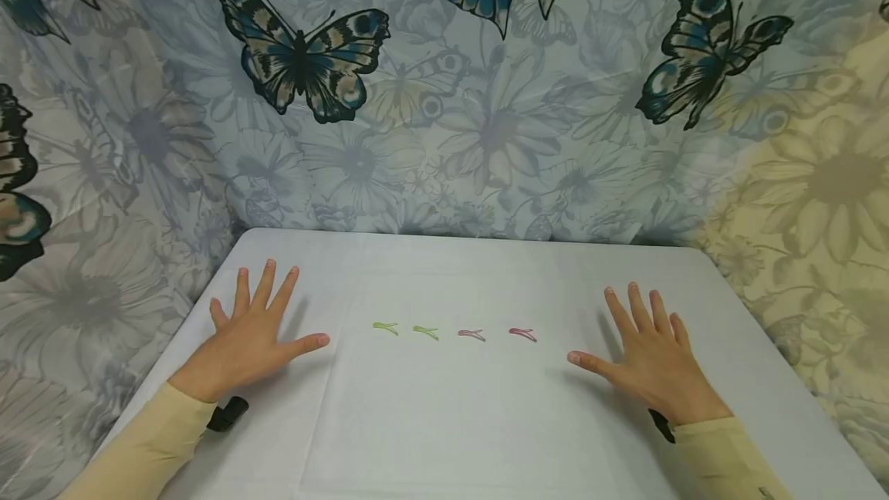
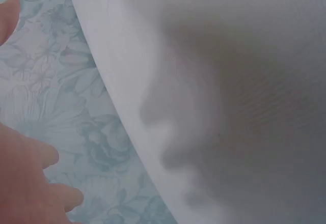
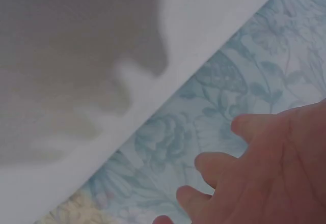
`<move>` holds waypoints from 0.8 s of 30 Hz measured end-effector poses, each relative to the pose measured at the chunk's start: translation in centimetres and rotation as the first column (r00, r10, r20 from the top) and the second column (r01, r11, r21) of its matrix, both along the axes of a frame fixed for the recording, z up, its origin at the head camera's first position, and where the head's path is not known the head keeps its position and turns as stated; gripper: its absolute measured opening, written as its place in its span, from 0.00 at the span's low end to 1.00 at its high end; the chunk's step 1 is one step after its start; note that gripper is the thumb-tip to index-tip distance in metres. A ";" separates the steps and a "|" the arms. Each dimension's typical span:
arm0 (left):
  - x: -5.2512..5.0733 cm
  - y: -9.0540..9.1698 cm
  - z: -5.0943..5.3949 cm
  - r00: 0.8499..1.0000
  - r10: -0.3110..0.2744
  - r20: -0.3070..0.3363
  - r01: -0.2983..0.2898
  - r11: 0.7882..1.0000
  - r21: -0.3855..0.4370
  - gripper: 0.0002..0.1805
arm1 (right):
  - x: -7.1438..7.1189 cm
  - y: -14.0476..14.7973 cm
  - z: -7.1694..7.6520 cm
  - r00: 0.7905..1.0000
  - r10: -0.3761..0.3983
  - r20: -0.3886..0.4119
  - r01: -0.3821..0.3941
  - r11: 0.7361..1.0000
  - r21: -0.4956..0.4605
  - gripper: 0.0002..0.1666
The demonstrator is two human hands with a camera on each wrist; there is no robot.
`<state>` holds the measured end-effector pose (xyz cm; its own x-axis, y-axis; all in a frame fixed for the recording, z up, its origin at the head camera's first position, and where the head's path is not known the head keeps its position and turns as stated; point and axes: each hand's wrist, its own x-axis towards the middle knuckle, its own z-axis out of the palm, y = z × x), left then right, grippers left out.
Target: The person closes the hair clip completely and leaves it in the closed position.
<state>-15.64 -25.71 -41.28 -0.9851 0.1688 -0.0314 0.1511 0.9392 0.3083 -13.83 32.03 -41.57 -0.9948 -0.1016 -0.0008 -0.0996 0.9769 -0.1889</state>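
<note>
- Left hand [image 1: 243,346], lower left, fingers spread wide.
- Right hand [image 1: 653,361], lower right, likewise.
- Between them, below centre: two green Y-shaped clips [image 1: 425,330], two pink clips [image 1: 519,331].

The head camera looks forward and down from up behind the left grip [image 1: 250,342] and right grip [image 1: 656,365], a bit far off. The left wrist camera [image 1: 228,413] and right wrist camera [image 1: 661,425] sit close behind their own grips. All three see the table [image 1: 417,423] and the flowery cloth [image 1: 500,137] past it.
</note>
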 end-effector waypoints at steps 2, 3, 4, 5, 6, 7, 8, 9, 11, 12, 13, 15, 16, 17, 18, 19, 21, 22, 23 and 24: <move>0.0 0.1 0.1 1.000 0.001 0.008 -0.001 1.000 0.007 0.69 | -0.2 -0.3 0.1 1.000 0.003 0.003 -0.003 1.000 -0.012 0.74; 0.0 0.2 0.1 1.000 0.001 0.009 -0.001 1.000 0.011 0.69 | -0.3 -0.4 0.1 1.000 0.007 0.000 -0.007 1.000 -0.015 0.74; 0.0 0.4 0.2 1.000 -0.002 0.009 0.002 1.000 0.016 0.69 | -0.4 -0.7 0.1 1.000 0.011 -0.001 -0.011 1.000 -0.016 0.73; -0.1 0.6 0.3 1.000 -0.004 0.009 0.004 1.000 0.017 0.68 | -0.6 -0.9 0.2 1.000 0.016 -0.003 -0.016 1.000 -0.017 0.73; -0.1 0.9 0.4 1.000 -0.007 0.007 0.007 1.000 0.022 0.68 | -0.8 -1.2 0.2 1.000 0.021 -0.006 -0.021 1.000 -0.021 0.73; -0.2 1.1 0.4 1.000 -0.012 0.006 0.012 1.000 0.026 0.68 | -1.0 -1.5 0.2 1.000 0.027 -0.009 -0.027 0.999 -0.023 0.73; -0.3 1.4 0.5 1.000 -0.016 0.003 0.016 0.999 0.028 0.68 | -1.2 -1.9 0.3 0.999 0.034 -0.011 -0.035 0.999 -0.023 0.73; -0.4 1.7 0.6 1.000 -0.020 0.002 0.020 0.999 0.031 0.67 | -1.4 -2.4 0.4 0.999 0.042 -0.011 -0.042 0.999 -0.025 0.73; -0.7 2.3 0.7 1.000 -0.026 0.000 0.026 0.999 0.036 0.67 | -1.8 -3.5 0.6 0.998 0.057 -0.010 -0.057 0.998 -0.034 0.73; -0.9 2.6 0.6 1.000 -0.029 0.001 0.029 0.999 0.042 0.67 | -2.0 -4.0 0.7 0.998 0.065 -0.010 -0.065 0.997 -0.039 0.73; -1.1 3.0 0.6 1.000 -0.031 0.004 0.031 0.999 0.044 0.67 | -2.2 -4.6 0.9 0.997 0.072 -0.005 -0.072 0.996 -0.044 0.73; -1.5 3.8 0.5 0.999 -0.039 0.004 0.039 0.998 0.057 0.68 | -2.6 -6.0 1.1 0.996 0.089 0.001 -0.089 0.994 -0.056 0.74; -1.7 4.2 0.4 0.999 -0.045 0.005 0.044 0.997 0.062 0.68 | -2.8 -6.7 1.2 0.995 0.101 0.000 -0.101 0.993 -0.061 0.74; -1.9 4.6 0.3 0.999 -0.049 0.009 0.048 0.997 0.067 0.69 | -3.1 -7.4 1.2 0.993 0.115 0.000 -0.115 0.991 -0.065 0.73; -2.1 5.0 0.3 0.998 -0.055 0.012 0.054 0.996 0.074 0.69 | -3.3 -8.2 1.2 0.992 0.129 -0.002 -0.129 0.989 -0.070 0.73; -2.3 5.5 0.4 0.998 -0.063 0.016 0.062 0.995 0.082 0.69 | -3.5 -9.0 1.3 0.990 0.141 -0.007 -0.141 0.987 -0.073 0.73; -2.6 6.3 0.5 0.997 -0.079 0.020 0.077 0.992 0.098 0.68 | -3.9 -10.5 1.3 0.985 0.169 -0.023 -0.170 0.982 -0.079 0.73; -2.8 6.7 0.7 0.996 -0.091 0.018 0.088 0.990 0.107 0.68 | -4.2 -11.4 1.3 0.983 0.183 -0.029 -0.184 0.979 -0.081 0.74; -2.9 7.1 0.8 0.995 -0.101 0.019 0.098 0.988 0.117 0.68 | -4.3 -12.2 1.3 0.980 0.196 -0.032 -0.198 0.977 -0.083 0.74; -3.0 7.4 0.9 0.993 -0.114 0.014 0.111 0.986 0.122 0.68 | -4.5 -13.0 1.4 0.977 0.211 -0.038 -0.213 0.974 -0.082 0.74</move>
